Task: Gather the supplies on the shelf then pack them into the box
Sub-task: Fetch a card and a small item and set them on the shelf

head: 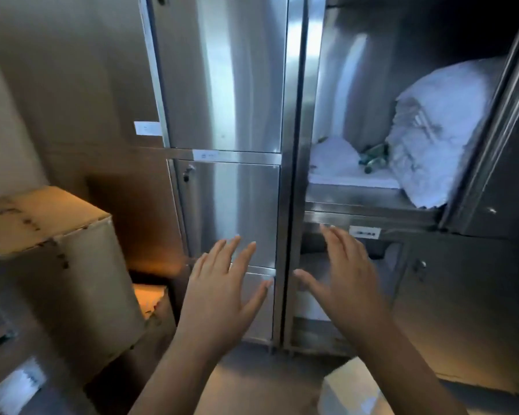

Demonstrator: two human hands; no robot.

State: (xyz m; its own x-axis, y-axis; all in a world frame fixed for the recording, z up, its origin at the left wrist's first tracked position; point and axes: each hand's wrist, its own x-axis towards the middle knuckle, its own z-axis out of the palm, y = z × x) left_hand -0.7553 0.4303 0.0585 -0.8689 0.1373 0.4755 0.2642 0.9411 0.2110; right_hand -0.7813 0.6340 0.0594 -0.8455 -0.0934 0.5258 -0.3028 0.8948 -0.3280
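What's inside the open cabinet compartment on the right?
A tall white towel stack, a low folded white pile, and small green items between them. Anything behind the towels is hidden.

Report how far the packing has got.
Done: the cabinet door stands open. In hand: nothing; the left hand and right hand are empty, spread below the shelf. Left: the white towels and green items sit on it, unpacked; the cardboard box waits left.
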